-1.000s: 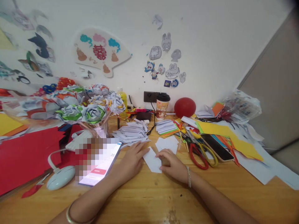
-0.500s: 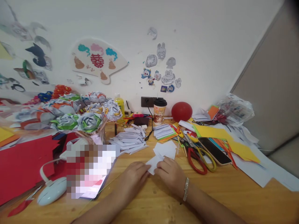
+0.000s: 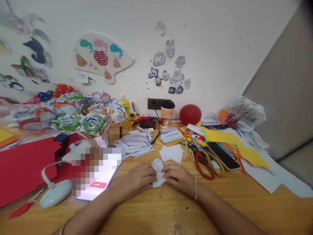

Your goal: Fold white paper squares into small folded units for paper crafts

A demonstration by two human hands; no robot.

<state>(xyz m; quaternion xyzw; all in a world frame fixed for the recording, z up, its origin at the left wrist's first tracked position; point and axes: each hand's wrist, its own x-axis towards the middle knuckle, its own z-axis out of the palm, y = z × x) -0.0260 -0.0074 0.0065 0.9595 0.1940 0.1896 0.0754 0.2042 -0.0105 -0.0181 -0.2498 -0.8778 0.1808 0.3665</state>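
Note:
Between my two hands is a small piece of white folded paper [image 3: 158,172], standing lengthwise and creased, just over the wooden table [image 3: 151,215]. My left hand [image 3: 141,176] is closed on its left edge, fingers bent over it. From the other side my right hand [image 3: 177,178] pinches the right edge, thumb below and fingers above. Just beyond the hands lie some white paper sheets [image 3: 171,153]. Farther back are a heap of folded white paper strips [image 3: 134,142] and a stack of cut white paper [image 3: 170,134].
Red-handled scissors [image 3: 204,166] and a dark phone [image 3: 223,156] lie to the right. At the left are a lit tablet [image 3: 97,186], a white lamp base [image 3: 55,193] and paper flowers [image 3: 93,123]. A cup [image 3: 167,114] and a red balloon [image 3: 190,114] stand behind.
The folded paper has turned from slanted to nearly upright lengthwise. My hands have shifted onto its two side edges, and the right fingers no longer cover its top. The view has tilted slightly.

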